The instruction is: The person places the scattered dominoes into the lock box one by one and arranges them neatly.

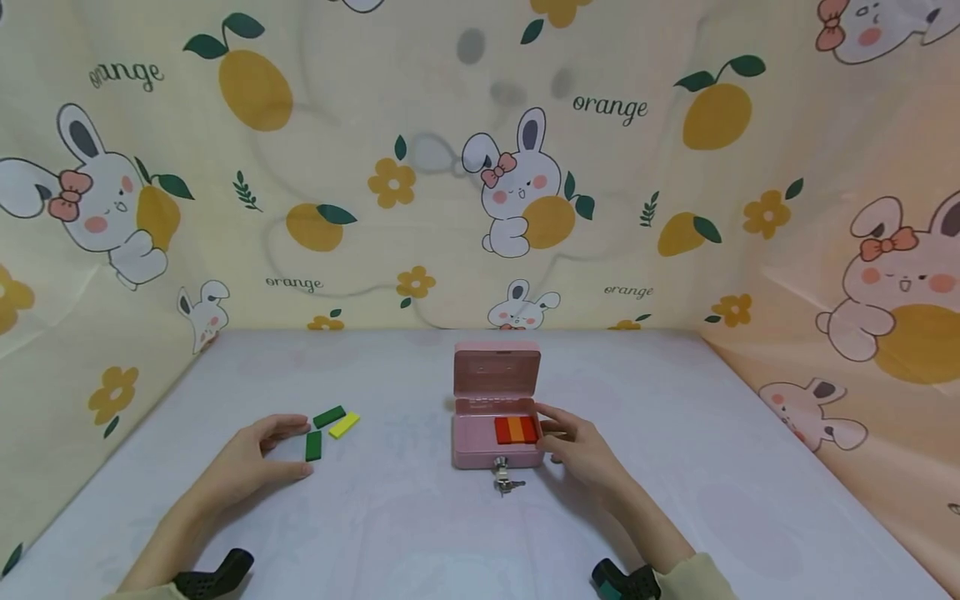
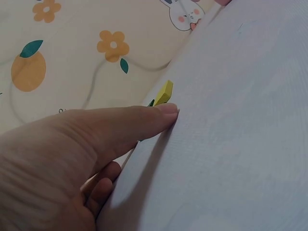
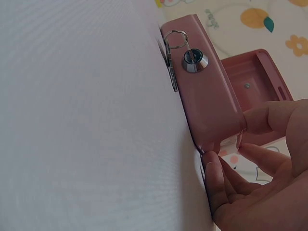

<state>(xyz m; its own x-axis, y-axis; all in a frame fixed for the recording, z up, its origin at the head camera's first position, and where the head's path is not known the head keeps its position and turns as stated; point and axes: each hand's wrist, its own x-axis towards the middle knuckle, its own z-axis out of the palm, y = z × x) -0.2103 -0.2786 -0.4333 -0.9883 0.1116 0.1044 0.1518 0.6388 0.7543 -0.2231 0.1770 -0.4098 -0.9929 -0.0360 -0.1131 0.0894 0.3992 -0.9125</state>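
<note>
The place looks like a small screened-off booth in a building of unclear kind, with cream sheets [image 1: 337, 150] printed with rabbits [image 1: 508, 229] and oranges [image 1: 255, 90] hanging behind and on both sides of a white table [image 1: 390, 533].

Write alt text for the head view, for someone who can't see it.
A right hand touches the right side of an open pink box holding red and orange blocks, with keys at its front lock. A left hand is open beside a green block, with a second green block and a yellow block just beyond, on a white table.
</note>
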